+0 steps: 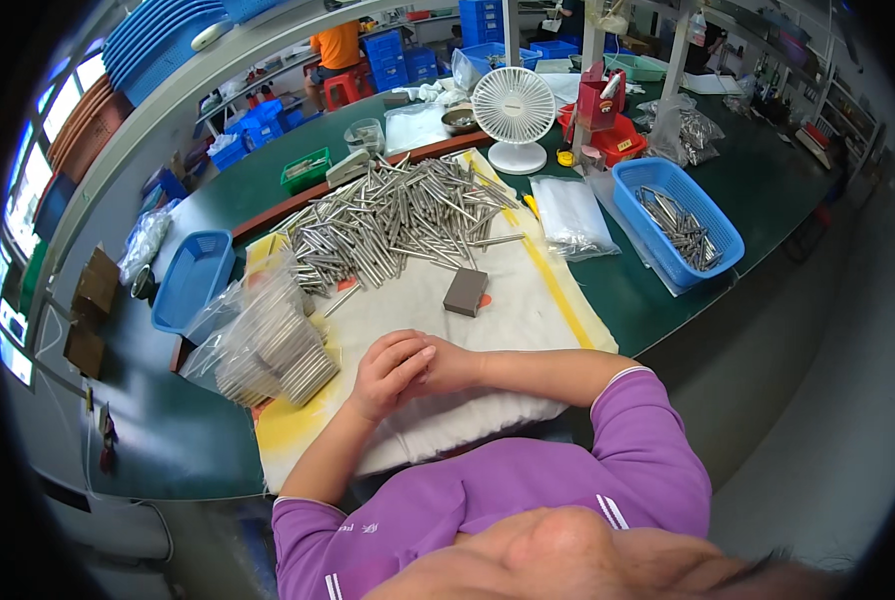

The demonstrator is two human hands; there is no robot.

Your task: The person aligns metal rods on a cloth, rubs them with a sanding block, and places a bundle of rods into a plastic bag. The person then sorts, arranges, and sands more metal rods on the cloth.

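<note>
My left hand (392, 368) is closed over my right hand (451, 368), and the two rest together on a white cloth (428, 430) with yellow bands. The right hand's fingers are mostly hidden beneath the left. Just beyond them lies a dark grey-brown rectangular block (466, 291). A big heap of thin metal rods (398, 220) covers the far part of the cloth. Beside my left forearm, a clear plastic bag (268, 325) holds neatly stacked rows of similar rods.
Blue baskets stand left (196, 283) and right (713, 215), the right one with metal pieces inside. A white fan (514, 105) and a small green tray (306, 170) stand beyond the heap. Plastic bags (572, 215) lie right of the cloth. A person in orange (339, 48) sits far back.
</note>
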